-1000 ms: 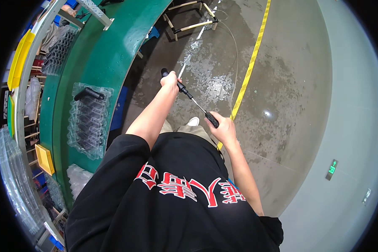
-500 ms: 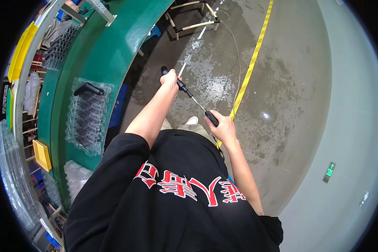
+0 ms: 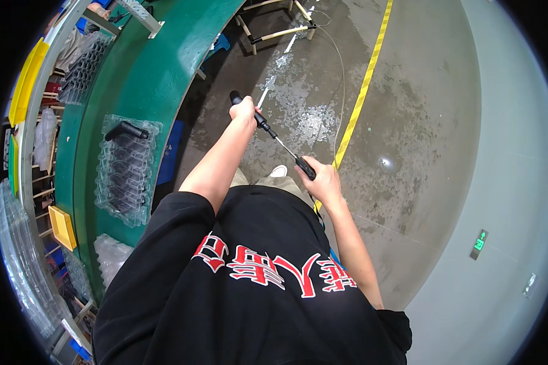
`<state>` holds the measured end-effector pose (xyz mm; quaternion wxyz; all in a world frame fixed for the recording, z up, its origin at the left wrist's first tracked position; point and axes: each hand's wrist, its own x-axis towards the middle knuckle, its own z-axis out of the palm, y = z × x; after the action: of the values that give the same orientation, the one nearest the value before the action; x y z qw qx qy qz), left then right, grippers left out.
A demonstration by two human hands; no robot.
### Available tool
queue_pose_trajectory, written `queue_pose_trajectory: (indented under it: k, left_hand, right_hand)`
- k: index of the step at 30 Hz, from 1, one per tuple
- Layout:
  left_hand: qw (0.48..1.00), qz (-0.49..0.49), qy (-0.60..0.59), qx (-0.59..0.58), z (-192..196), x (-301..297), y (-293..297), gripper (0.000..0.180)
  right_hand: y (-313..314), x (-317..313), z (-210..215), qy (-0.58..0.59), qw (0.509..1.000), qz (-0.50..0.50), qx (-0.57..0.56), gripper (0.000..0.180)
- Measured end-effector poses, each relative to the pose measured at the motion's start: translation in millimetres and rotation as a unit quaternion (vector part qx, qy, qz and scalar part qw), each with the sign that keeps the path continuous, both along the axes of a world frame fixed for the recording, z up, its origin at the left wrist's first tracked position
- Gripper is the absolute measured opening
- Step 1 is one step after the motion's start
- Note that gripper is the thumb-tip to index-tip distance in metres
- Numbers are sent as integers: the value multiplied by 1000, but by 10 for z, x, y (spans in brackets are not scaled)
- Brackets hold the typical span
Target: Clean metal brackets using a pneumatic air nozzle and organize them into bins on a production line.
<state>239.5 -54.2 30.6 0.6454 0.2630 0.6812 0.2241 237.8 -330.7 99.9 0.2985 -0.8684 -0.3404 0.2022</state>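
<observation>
My left hand [image 3: 243, 110] is closed around a black part [image 3: 263, 122] with a rounded, bent end, held up in front of my body. From its lower end a thin silver rod runs toward my right hand [image 3: 324, 180]. Closed in that hand is a ribbed black handle [image 3: 305, 168] at the rod's other end. Whether the rod enters the black part or only touches it, I cannot tell. A similar bent black part [image 3: 126, 130] lies on a stack of clear moulded plastic trays [image 3: 128, 179] on the green bench to my left.
The curved green bench [image 3: 170, 52] runs along my left, beside a rack with yellow bins [image 3: 62, 227]. Ahead stands a tube frame [image 3: 283, 35], a thin cable trailing from it over the worn floor [image 3: 408, 152]. Yellow striped tape [image 3: 363, 94] and a pale wall [image 3: 499, 182] lie rightward.
Both hands have shifted very slightly up and left in the picture, with the black part and handle still in them. Their grips look the same.
</observation>
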Motion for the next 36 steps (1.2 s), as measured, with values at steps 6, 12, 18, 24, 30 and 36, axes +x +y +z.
queue_pose_trajectory:
  k: [6,12,18,24,30,36]
  left_hand:
    - [999,-28,-45,-12,-135,-48,43,33]
    - [976,-110,-176,-70,-242,-267,62,54]
    - [959,-234,-147,-67,-238,-407,-37,68]
    - [959,-231,-148,-73,-158,-622,-44,64]
    - [953,-283,-101,-27,21,-841,-11,63]
    - [943,-328,-44,45,222,-975,-19,58]
  right_hand:
    - [9,2,86,-1,1000,-2,-3,21]
    - [32,-22,189,14,1000,-2,-24,20]
    - [151,-17,163,51,997,8,-59,18]
    - [389,98,187,67,994,3,-83,20]
    - [630,212,113,75,993,12,-88,22]
    - [807,261,74,71,994,22,-75,23]
